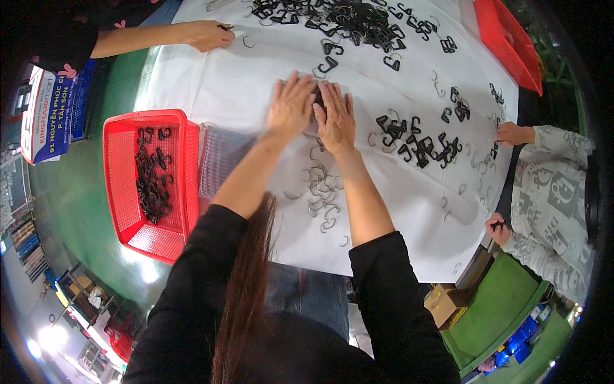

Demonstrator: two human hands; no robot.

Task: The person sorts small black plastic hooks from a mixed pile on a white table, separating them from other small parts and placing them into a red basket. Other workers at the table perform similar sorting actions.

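My left hand (pixel 292 105) and my right hand (pixel 335 118) lie side by side over the white-covered table (pixel 377 211), fingers stretched out and pointing away from me. Between and under them shows a bit of dark material (pixel 318 96), mostly hidden. The left hand is slightly blurred. Just past my fingertips lie a few black hook-shaped pieces (pixel 328 64). Nearer to me, by my right wrist, is a loose group of thin grey C-shaped pieces (pixel 323 191). Another cluster of black pieces (pixel 422 148) lies to the right of my right hand.
A large heap of black pieces (pixel 358 22) covers the far side. At left, a red basket (pixel 192 185) holds more, beside a clear ribbed plastic item (pixel 224 160). One co-worker's hand (pixel 211 36) reaches in at far left; another's hands (pixel 513 134) work at right. A red tray (pixel 511 48) stands far right.
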